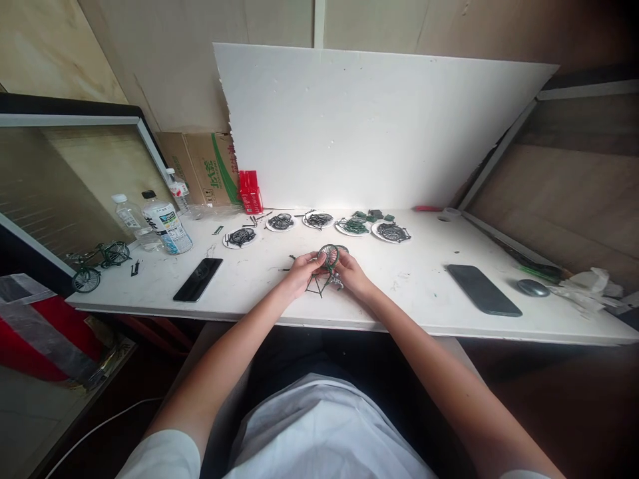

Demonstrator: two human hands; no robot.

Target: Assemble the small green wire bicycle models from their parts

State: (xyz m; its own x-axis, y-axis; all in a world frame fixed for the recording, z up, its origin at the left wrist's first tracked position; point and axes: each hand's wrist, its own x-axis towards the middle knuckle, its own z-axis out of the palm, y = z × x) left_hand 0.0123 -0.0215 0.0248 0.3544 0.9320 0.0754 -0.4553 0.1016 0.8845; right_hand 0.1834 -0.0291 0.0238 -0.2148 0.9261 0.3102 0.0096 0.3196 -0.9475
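Observation:
Between my two hands, just above the front part of the white table, is a small green model bicycle [315,286] with thin frame bars. Its spoked green wheel [329,256] faces up toward me. My left hand [302,273] is closed on the bicycle from the left, fingers by the wheel's rim. From the right, my right hand [351,271] grips it too, with fingers curled near the wheel and a small silvery part below them. Some fingertips and the far side of the model are hidden.
Several white plates [239,245] of dark and green parts line the back. A model bicycle [100,265] stands far left, near bottles [172,226] and a black phone [198,279]. On the right lie a dark flat slab [483,290] and a computer mouse [533,288]. A white board [379,126] leans behind.

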